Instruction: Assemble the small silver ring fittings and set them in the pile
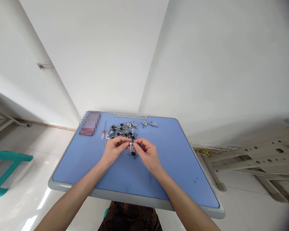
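Between the fingertips of both hands sits a small silvery metal part point(131, 146), partly covered by the fingers. My left hand point(115, 148) pinches it from the left, and my right hand point(146, 153) pinches it from the right. Just below the fingers, a metal piece with a black round knob point(133, 154) lies on the blue desk top point(98, 173). Beyond the hands spreads a pile of similar metal parts with black discs point(121, 129), some of it hidden by the left fingers. The exact kind of these parts cannot be made out.
A screwdriver point(103, 131) with a clear and red handle lies left of the pile. Farther left is a blurred-out rectangular thing point(90, 123). Two metal parts point(149, 124) lie apart at the back. A green stool point(10, 160) and a beige metal frame point(255, 160) flank the desk.
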Demonstrator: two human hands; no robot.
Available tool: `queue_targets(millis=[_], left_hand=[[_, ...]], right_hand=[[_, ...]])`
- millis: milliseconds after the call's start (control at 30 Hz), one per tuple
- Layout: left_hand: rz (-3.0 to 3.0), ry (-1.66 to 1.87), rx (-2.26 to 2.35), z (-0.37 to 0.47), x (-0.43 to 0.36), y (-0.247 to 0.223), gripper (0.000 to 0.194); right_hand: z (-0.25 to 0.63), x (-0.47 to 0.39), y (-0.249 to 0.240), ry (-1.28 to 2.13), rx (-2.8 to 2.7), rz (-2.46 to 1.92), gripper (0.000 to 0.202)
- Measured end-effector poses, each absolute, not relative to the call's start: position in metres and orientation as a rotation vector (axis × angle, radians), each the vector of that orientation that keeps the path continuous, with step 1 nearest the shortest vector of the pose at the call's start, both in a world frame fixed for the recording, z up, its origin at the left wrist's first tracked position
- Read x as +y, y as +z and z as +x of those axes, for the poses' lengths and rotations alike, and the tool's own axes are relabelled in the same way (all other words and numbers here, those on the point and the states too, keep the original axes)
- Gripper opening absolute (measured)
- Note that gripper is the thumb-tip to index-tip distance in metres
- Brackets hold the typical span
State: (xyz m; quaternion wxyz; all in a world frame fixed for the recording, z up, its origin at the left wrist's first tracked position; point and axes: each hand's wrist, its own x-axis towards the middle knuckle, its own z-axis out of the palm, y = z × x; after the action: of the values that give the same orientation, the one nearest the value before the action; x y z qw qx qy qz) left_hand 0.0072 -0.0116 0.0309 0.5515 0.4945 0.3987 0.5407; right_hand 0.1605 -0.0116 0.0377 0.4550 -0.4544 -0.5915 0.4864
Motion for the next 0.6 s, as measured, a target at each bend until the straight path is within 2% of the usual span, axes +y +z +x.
queue_targets(millis=[333, 600], left_hand=[[1.162, 1.240, 0.956, 0.0064, -0.0100, 0.0285, 0.022], [1.120, 1.193, 0.875, 0.0070, -0.0118, 0.0310, 0.025]], right_hand=[[0.1609, -0.0085, 0.0376, 1.400, -1.393, -1.101, 0.017], [0.1607, -0.0084, 0.0356, 1.354, -1.334, -1.118, 0.016]])
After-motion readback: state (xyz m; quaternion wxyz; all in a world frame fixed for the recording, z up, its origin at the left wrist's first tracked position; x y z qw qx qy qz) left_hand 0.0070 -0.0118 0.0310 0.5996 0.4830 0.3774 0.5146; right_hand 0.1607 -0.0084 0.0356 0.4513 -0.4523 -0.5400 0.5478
